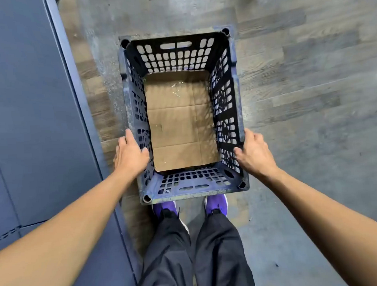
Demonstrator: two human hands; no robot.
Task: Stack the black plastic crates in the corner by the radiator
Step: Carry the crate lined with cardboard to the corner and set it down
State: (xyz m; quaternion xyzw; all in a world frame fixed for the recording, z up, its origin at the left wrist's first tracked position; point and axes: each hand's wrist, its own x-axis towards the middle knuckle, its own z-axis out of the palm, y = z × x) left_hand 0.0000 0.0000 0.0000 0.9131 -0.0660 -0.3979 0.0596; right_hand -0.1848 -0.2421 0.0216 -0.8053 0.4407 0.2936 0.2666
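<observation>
Crate (182, 113) at frame centre, cardboard liner (180, 124) inside | left hand (131, 154) and right hand (253, 152) clamped on opposite side walls | judged step: carry | next: find radiator corner, unseen.

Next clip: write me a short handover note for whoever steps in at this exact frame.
Left hand: gripping the left wall of the black crate, thumb inside.
Right hand: gripping the right wall the same way.
Crate: upright in front of the person's purple shoes, only a cardboard sheet lining its bottom; grey cabinet to the left.
Done: crate in hand.
Left: no radiator, corner or other crates in view; carry it there and stack.
</observation>
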